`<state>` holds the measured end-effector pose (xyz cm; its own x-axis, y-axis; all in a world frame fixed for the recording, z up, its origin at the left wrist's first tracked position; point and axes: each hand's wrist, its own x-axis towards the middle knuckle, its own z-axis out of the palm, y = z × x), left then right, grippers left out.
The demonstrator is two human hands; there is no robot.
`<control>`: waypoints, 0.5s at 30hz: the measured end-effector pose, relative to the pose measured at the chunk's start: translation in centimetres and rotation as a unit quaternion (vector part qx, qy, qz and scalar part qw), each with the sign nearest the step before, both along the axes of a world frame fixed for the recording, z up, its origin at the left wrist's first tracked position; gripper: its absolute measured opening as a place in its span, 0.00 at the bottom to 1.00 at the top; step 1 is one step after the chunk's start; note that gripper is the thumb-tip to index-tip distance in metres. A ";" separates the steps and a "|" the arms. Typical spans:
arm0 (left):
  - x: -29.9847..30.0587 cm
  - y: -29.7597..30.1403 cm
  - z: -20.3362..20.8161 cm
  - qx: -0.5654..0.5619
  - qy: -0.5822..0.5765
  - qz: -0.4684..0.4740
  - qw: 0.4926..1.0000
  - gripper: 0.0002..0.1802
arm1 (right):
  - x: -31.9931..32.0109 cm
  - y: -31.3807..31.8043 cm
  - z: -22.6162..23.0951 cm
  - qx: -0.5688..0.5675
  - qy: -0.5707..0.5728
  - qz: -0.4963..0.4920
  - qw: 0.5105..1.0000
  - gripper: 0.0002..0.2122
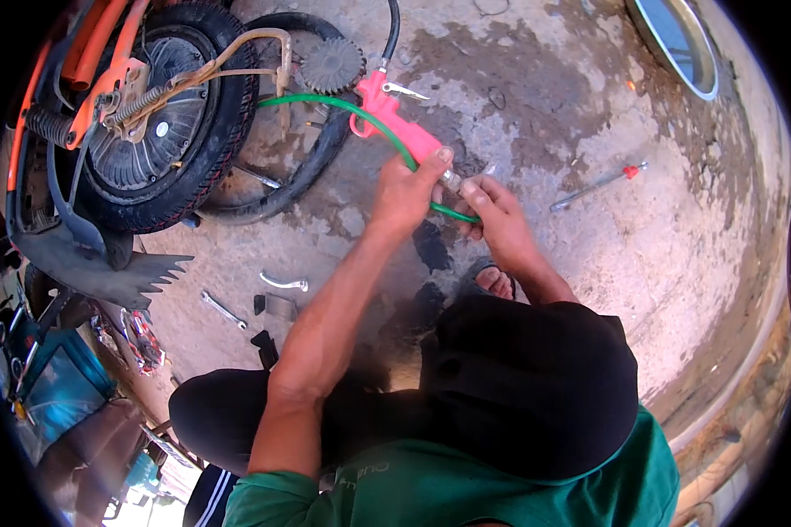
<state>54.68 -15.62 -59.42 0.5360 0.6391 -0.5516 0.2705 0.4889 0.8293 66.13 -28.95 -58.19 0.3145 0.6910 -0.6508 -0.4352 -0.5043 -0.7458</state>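
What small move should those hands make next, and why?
Perhaps the right hand should gently turn the metal tip of the pink air gun: its fingertips are at that tip, while the left hand holds the gun.

A bright pink air gun [417, 140] sits just above the centre of the frame, held on a slant from upper left to lower right. A silver lever juts from its upper part toward the right, a pink loop curves out on its left side, and a metal fitting tips its lower end. A thin, glossy green hose [336, 101] arcs from the upper left across the gun, is briefly hidden, then reappears below the fitting, running rightward.
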 end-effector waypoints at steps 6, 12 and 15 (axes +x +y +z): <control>0.3 -0.1 0.1 0.000 0.027 -0.006 1.000 0.22 | 0.4 -0.3 -1.5 0.046 -0.116 0.039 0.991 0.15; 0.4 -0.4 0.1 0.007 -0.007 0.008 1.000 0.22 | 1.5 -0.4 -1.4 0.015 0.270 -0.033 0.962 0.15; 0.2 -0.1 0.3 0.014 0.025 -0.020 0.999 0.21 | -0.3 -0.2 0.3 0.036 -0.091 0.017 0.995 0.17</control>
<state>54.84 -15.75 -59.10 0.5340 0.6329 -0.5607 0.3316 0.4533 0.8274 65.87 -29.14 -57.87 0.3974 0.7463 -0.5339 -0.2735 -0.4591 -0.8452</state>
